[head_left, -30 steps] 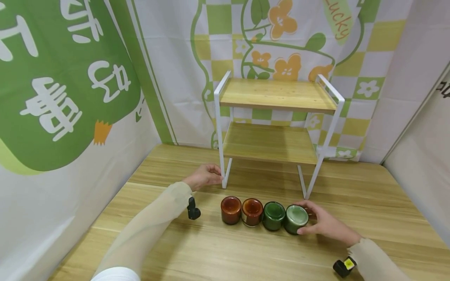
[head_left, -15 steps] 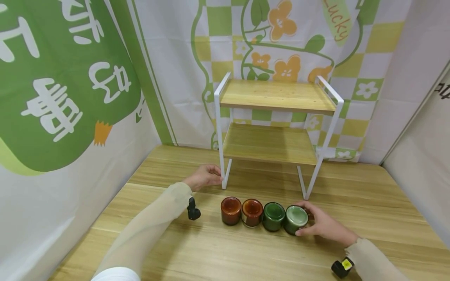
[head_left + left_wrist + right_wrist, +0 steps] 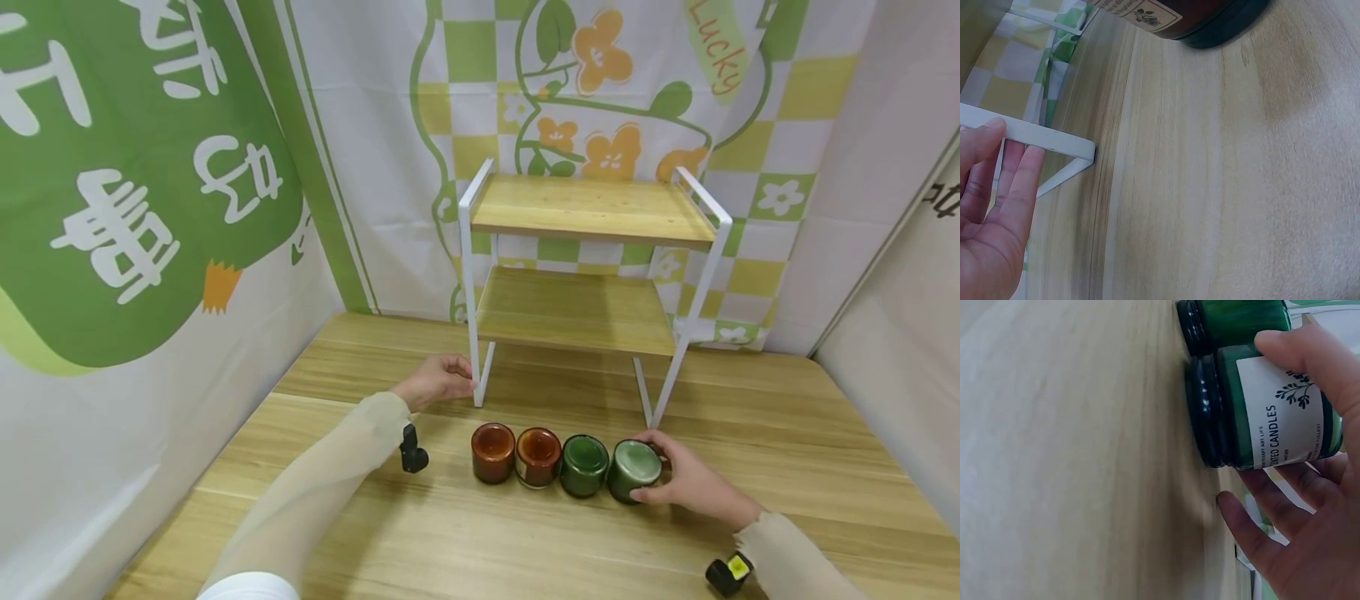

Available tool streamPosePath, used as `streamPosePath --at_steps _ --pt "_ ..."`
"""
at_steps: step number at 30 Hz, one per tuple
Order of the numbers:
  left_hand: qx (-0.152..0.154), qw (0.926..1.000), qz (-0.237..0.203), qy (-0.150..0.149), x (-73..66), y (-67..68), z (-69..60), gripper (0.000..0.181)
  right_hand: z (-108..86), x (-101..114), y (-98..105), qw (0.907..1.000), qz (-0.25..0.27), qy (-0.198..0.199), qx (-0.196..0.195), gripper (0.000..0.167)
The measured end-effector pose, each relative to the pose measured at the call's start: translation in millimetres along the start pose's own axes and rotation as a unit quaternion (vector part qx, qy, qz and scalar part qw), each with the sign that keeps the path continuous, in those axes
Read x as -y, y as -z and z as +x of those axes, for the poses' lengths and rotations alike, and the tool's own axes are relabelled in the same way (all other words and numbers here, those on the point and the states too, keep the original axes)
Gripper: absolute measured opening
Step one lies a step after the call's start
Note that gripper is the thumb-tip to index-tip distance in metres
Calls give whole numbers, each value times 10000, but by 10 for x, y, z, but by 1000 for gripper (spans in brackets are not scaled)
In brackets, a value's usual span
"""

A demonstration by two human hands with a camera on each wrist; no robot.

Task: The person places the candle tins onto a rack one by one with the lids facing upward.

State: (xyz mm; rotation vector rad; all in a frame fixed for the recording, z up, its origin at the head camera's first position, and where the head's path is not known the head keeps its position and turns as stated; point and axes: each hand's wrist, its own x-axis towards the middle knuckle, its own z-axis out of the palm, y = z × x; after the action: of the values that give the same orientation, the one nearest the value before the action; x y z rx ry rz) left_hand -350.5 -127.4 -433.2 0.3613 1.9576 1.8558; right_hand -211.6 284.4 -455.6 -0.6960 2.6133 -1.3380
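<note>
In the head view, a row of candle jars stands upside down on the table: two amber jars [image 3: 493, 453] [image 3: 537, 457], a dark green jar [image 3: 584, 466] and a lighter green candle jar [image 3: 634, 472] at the right end. My right hand [image 3: 693, 479] grips that last jar, thumb on the near side and fingers behind. Its printed label and dark lid [image 3: 1207, 412] show in the right wrist view; the lid looks slightly tilted against the table. My left hand [image 3: 437, 381] pinches the white front-left leg [image 3: 1054, 139] of the shelf rack between thumb and fingers.
The two-tier rack [image 3: 585, 312], with wooden boards and a white metal frame, stands behind the jars. Printed cloth [image 3: 375, 208] hangs at the back and left. The wooden table [image 3: 465, 542] extends in front of the row.
The lighter green jar has shifted slightly right in my right hand, and a thin gap now shows beside the dark green jar. My left hand stays at the rack leg.
</note>
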Motion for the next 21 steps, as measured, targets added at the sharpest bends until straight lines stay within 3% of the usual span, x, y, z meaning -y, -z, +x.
streamPosePath --at_steps 5,12,16,21 --pt "-6 10000 -93 -18 34 15 26 15 -34 61 65 9990 -91 -23 -441 61" --pt "26 10000 -67 -59 36 22 24 14 -11 245 196 9888 -142 837 -1225 55" --pt "26 10000 -11 -74 22 15 8 14 27 347 257 9847 169 1105 -1334 57" --pt "25 10000 5 -62 25 11 16 14 50 460 296 9855 406 972 -1329 60"
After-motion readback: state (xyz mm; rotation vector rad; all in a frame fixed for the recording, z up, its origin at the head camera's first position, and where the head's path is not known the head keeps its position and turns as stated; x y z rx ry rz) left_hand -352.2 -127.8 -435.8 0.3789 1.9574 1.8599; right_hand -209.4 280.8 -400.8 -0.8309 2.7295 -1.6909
